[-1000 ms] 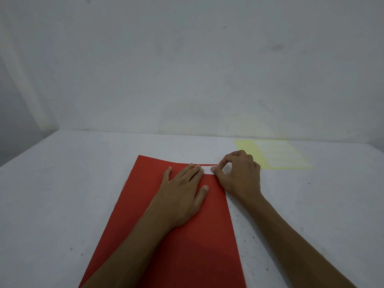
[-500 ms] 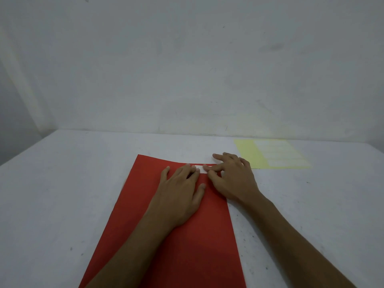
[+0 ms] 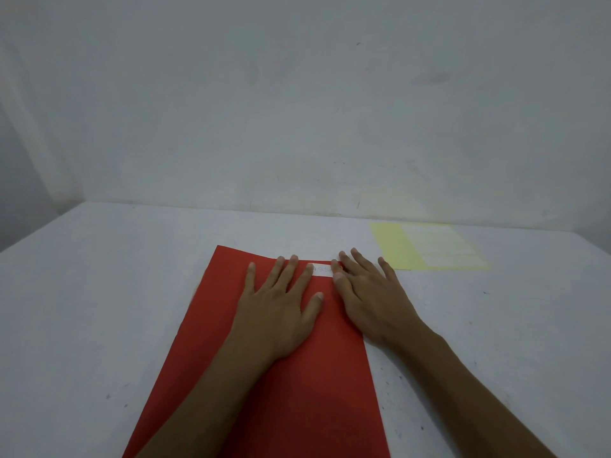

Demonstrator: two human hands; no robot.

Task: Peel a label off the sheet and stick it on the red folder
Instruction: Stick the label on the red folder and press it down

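The red folder (image 3: 264, 375) lies flat on the white table, running from the near edge toward the middle. A small white label (image 3: 322, 270) sits on its far right corner, only a short strip showing between my hands. My left hand (image 3: 281, 309) rests flat on the folder with fingers spread, fingertips at the label's left end. My right hand (image 3: 370, 292) lies flat and open over the folder's right edge, thumb and forefinger touching the label's right end. The yellow label sheet (image 3: 426, 247) lies to the far right, beyond my right hand.
The white table (image 3: 99, 309) meets a plain grey-white wall (image 3: 297, 110) just behind the folder and the sheet. Bare tabletop lies left of the folder and right of my right forearm.
My right hand has unfolded from a pinch on the label to a flat, spread hand. It slid left over the label's right end. My left hand has stayed flat on the folder.
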